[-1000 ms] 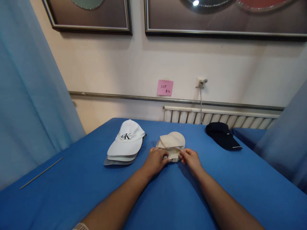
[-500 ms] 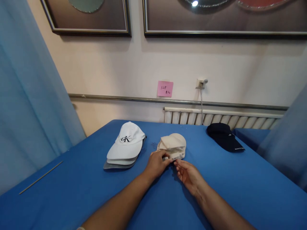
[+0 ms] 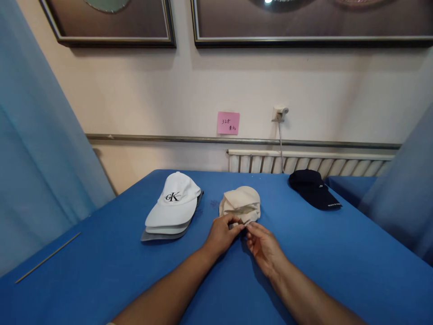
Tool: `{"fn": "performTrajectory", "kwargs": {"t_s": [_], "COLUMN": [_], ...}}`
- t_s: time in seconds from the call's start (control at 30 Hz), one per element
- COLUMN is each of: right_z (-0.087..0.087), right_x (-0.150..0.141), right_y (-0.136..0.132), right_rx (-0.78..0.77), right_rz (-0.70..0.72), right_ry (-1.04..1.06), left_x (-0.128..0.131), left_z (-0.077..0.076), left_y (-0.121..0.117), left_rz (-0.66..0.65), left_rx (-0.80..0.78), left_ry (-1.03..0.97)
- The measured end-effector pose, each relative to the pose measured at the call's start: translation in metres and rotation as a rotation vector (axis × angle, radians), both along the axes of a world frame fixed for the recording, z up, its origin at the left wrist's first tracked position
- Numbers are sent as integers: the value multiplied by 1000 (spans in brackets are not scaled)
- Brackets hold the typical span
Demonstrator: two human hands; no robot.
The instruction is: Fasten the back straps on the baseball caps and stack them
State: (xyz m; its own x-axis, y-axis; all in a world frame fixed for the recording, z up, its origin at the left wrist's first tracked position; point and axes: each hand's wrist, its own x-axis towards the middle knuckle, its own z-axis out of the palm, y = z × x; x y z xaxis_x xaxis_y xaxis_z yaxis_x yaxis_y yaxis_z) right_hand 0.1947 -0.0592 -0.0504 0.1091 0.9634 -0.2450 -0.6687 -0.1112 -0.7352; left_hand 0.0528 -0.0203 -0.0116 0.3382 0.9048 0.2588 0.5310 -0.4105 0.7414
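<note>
Near the middle of the blue-covered table [image 3: 135, 280] lies the beige cap [image 3: 248, 196], its crown toward the far side and its opening toward the near side. The left hand [image 3: 221, 234] pinches its near edge between thumb and fingers, while the right hand [image 3: 265, 246] grips the same edge with its fingertips, just beside the left thumb. The cap's fabric is creased and partly folded over. Whether the back strap is fastened or loose cannot be told, since the fingers cover that part; both hands are on the cap, so handling of it looks unfinished. To the left, the white cap [image 3: 179, 196] with dark lettering sits on top of a pile, a second pale brim and a grey brim [image 3: 152, 237] showing beneath; these already lie stacked. Far right, the navy cap [image 3: 307, 187] lies apart from the pile, brim toward the near right. A thin stick [image 3: 47, 258] rests at the near left, and beyond the table a pink note [image 3: 228, 123] is on the wall above the radiator [image 3: 257, 163].
</note>
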Motion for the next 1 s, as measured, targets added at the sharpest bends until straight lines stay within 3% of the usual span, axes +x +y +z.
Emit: {"fn": "performTrajectory", "kwargs": {"t_s": [0.47,0.8,1.0], "right_z": [6,9,13], "right_x": [2,4,3], "right_y": [5,1,-2], "right_rx": [62,20,1], "right_rz": [-51,3,-1], "right_ry": [-348,-143,-228], "left_x": [6,4,5], "left_z": [0,2,3], "left_y": [-9,-8,-10], "left_rz": [1,-7,-13], "left_rx": [132,129,130], "left_ry": [116,146,163]}}
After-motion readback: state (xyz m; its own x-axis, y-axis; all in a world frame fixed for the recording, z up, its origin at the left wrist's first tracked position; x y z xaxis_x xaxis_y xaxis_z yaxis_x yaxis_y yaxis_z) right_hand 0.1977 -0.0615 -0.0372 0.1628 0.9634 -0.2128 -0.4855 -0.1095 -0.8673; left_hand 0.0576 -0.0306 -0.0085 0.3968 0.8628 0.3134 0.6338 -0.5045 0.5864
